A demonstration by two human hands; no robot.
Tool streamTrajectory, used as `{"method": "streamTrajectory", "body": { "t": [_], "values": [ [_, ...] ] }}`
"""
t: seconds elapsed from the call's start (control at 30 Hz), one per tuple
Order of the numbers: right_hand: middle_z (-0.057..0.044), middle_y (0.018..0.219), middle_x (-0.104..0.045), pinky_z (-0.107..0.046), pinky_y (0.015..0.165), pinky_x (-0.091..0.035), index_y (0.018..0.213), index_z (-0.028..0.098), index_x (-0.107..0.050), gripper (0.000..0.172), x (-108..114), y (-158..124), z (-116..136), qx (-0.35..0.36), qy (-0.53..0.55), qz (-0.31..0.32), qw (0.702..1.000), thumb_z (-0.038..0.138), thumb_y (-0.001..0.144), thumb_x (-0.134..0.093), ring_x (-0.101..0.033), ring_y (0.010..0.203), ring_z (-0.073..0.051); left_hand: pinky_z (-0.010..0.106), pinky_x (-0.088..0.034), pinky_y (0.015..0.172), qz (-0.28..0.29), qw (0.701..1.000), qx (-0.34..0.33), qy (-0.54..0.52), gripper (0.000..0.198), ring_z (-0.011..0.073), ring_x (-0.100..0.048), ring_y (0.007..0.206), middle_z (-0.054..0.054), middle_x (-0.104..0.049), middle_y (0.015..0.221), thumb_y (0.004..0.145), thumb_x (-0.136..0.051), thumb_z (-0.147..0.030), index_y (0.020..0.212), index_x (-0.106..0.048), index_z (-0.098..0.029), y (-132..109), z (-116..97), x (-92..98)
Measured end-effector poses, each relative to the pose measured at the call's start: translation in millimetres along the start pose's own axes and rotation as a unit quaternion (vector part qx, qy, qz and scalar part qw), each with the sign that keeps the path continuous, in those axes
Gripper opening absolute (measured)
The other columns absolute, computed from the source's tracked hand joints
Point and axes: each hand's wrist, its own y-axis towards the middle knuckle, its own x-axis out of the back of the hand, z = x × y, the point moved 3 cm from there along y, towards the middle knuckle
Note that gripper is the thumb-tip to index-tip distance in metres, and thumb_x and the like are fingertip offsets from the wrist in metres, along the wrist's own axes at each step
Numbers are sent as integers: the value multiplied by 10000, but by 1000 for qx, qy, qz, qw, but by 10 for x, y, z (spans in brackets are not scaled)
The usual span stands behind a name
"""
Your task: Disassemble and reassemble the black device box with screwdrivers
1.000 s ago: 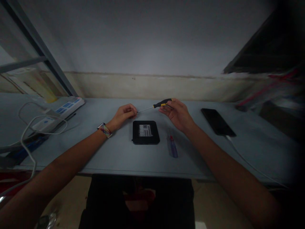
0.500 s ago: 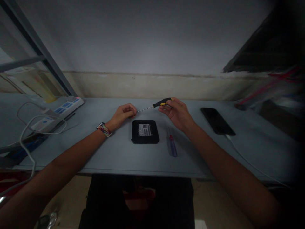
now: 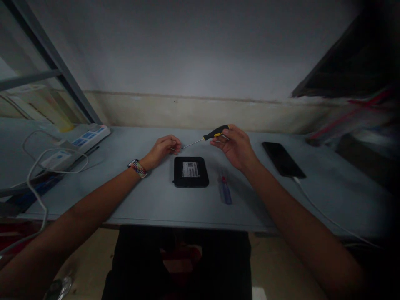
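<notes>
My right hand [image 3: 236, 146] grips a black and yellow screwdriver [image 3: 216, 132] by its handle, the shaft slanting down to the left. At the screwdriver's tip, my left hand [image 3: 164, 150] is closed with fingers curled together; a thin, small thing shows at the fingertips, too small to name. Below both hands lies a flat black square box [image 3: 201, 173] with a white label on its upper face. A second screwdriver [image 3: 225, 191], with a clear purplish handle and red collar, rests on the table to the right of the box.
A phone [image 3: 283, 159] with a white cable lies on the table [image 3: 150, 204] at the right. On the left are a white power strip [image 3: 93, 136], looped white cable and a metal frame [image 3: 70, 89]. Plastic bags with red edging [image 3: 343, 121] stand far right. A wall closes the back.
The screwdriver and my right hand have shifted slightly right, and the tip has drawn a little away from my left fingertips. The box and second screwdriver stay on the table.
</notes>
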Motion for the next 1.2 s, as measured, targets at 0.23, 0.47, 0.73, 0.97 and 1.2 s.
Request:
{"method": "streamTrajectory", "body": {
  "t": [0.23, 0.47, 0.73, 0.97, 1.2],
  "values": [
    [-1, 869, -745, -292, 592, -644, 921, 276, -772, 337, -443, -176, 377, 92, -66, 60, 992, 502, 761, -965, -709, 689, -155, 320, -495, 741, 54, 993, -53, 93, 174, 175, -628, 780, 52, -711, 851, 832, -726, -327, 902, -751, -169, -32, -44, -74],
    [-7, 913, -748, -268, 544, -625, 1034, 265, -808, 326, -849, -278, 327, 117, -103, 159, 975, 482, 827, -936, -711, 589, -131, 434, -517, 1021, 208, 950, -130, 192, 146, 264, -706, 1110, 102, -782, 1159, 923, -798, -327, 1032, -860, -251, -151, -132, -219],
    [16, 982, -743, -196, 493, -614, 1097, 247, -798, 244, -860, -197, 70, 123, -85, 202, 968, 315, 887, -902, -721, 549, -89, 482, -407, 1250, 310, 911, -112, 248, 321, 291, -637, 1321, 91, -721, 1398, 888, -826, -292, 1204, -839, -237, -161, -195, -233],
    [7, 984, -750, -191, 481, -614, 1098, 259, -803, 255, -836, -209, 21, 128, -102, 198, 967, 347, 883, -906, -714, 556, -90, 502, -400, 1271, 342, 899, -101, 254, 429, 326, -611, 1369, 89, -688, 1453, 795, -883, -353, 1219, -848, -293, -124, -218, -207],
    [8, 995, -750, -194, 474, -605, 1099, 269, -807, 249, -833, -208, -1, 125, -104, 198, 967, 359, 887, -903, -720, 577, -96, 502, -416, 1262, 342, 898, -105, 256, 421, 331, -618, 1369, 99, -673, 1483, 804, -870, -397, 1208, -849, -279, -125, -215, -216]
  ]
}}
